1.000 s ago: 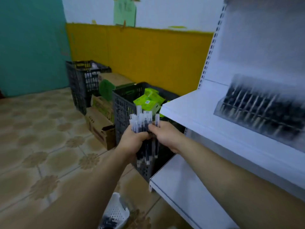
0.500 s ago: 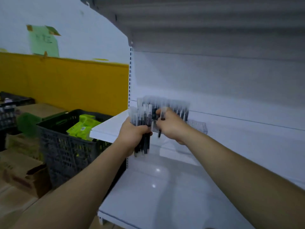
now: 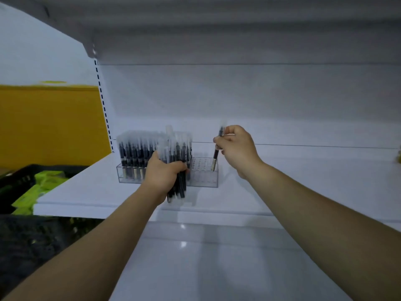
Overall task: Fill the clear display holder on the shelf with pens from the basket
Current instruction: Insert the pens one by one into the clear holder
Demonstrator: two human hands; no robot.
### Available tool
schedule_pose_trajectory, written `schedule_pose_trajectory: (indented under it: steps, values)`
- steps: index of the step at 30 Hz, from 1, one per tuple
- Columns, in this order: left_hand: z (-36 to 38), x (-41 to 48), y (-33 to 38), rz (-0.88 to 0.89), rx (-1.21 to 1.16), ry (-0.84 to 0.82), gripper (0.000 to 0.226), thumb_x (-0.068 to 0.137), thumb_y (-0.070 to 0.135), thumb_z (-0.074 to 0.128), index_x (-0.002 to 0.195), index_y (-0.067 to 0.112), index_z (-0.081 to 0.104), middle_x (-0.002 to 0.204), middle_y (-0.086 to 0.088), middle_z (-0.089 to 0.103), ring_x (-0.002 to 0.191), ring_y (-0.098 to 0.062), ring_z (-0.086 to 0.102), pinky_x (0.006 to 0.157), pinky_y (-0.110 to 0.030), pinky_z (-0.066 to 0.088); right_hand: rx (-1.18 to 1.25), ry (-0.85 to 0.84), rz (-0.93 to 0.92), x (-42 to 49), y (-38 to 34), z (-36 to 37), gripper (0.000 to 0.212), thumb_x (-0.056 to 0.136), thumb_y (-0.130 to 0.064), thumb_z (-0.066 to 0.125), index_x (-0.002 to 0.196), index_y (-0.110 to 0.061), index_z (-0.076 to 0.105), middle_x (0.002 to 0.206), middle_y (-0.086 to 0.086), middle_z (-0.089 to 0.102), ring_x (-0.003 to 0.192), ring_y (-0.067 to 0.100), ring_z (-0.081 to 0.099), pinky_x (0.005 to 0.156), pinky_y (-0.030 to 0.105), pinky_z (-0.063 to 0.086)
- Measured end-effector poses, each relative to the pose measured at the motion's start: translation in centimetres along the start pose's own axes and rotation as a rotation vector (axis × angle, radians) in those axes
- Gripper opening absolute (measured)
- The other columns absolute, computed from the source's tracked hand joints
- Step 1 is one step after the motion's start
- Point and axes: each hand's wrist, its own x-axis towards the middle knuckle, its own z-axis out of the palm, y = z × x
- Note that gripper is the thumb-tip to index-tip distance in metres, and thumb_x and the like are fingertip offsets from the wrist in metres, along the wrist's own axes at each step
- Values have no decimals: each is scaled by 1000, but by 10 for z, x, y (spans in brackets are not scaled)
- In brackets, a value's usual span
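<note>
Right-hand grip: the right hand (image 3: 236, 148) pinches a single pen (image 3: 217, 146) between thumb and fingertips, high on the barrel, with the fingers curled in.
Single pen: near upright with a slight tilt. Its lower end is at the right end of the clear display holder (image 3: 204, 180). The blur hides whether it is seated in a hole.
Left-hand grip: the left hand (image 3: 163, 177) is wrapped tightly round a bundle of pens (image 3: 176, 153). It holds them upright, caps up, just in front of the holder's middle.
Holder position: it stands on the white shelf (image 3: 86, 187), toward the shelf's left end.
Work done: the holder's left part is packed with standing pens (image 3: 134, 151) in close rows.
Work left: the right part shows bare holes apart from the pen now being placed. The middle section is hidden behind the left hand and its bundle, so its fill cannot be told.
Progress, as judged: about half done or somewhat more. The bundle in hand looks ample for much of the open section, fed one pen at a time.
Supply: the pen basket is not in view.
Surroundings: a dark crate (image 3: 17, 183) holding green packs (image 3: 43, 181) sits low at the left, beside the shelf.
</note>
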Motion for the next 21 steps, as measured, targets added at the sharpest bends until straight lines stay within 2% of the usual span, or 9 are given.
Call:
schedule_pose_trajectory:
  steps: [3,8,12,14,18,21]
  values:
    - [-2,13,-6,11,20,-14,37,81,-7,69,111,9,53,93,-13,68,83,-27,69,72,-35,54,55,24,-10,21,8,14,21,88,-14,63,84,-29,50,92,5,67,90,27,66,87,50,54]
    - [-8,32,-16,29,52,-42,37,79,-6,70,106,13,55,97,-13,69,90,-29,68,82,-40,55,43,49,-16,51,21,36,23,88,-14,63,82,-32,51,84,0,67,87,25,67,87,51,53]
    - [-12,39,-25,48,77,-60,39,78,-6,70,110,13,57,97,-11,70,90,-28,68,80,-38,56,21,47,-11,65,35,53,24,92,-13,59,85,-35,51,85,-3,66,90,22,66,87,47,55]
    - [-14,42,-29,54,82,-75,39,79,-6,69,112,10,58,95,-10,70,89,-26,69,75,-33,55,10,55,-9,71,41,59,17,93,-14,58,93,-30,52,86,-3,66,90,23,66,86,43,55]
    - [-17,52,-34,64,89,-89,39,78,-6,69,112,9,58,96,-10,71,89,-25,69,76,-32,56,-24,56,-13,82,50,67,14,94,-14,56,102,-26,52,86,-1,65,87,23,66,70,29,52]
    - [-19,59,-37,71,99,-110,38,78,-5,70,111,10,58,96,-10,71,89,-26,70,78,-34,56,-22,75,-10,88,55,71,16,95,-15,56,104,-27,52,86,-1,65,87,23,66,72,31,53]
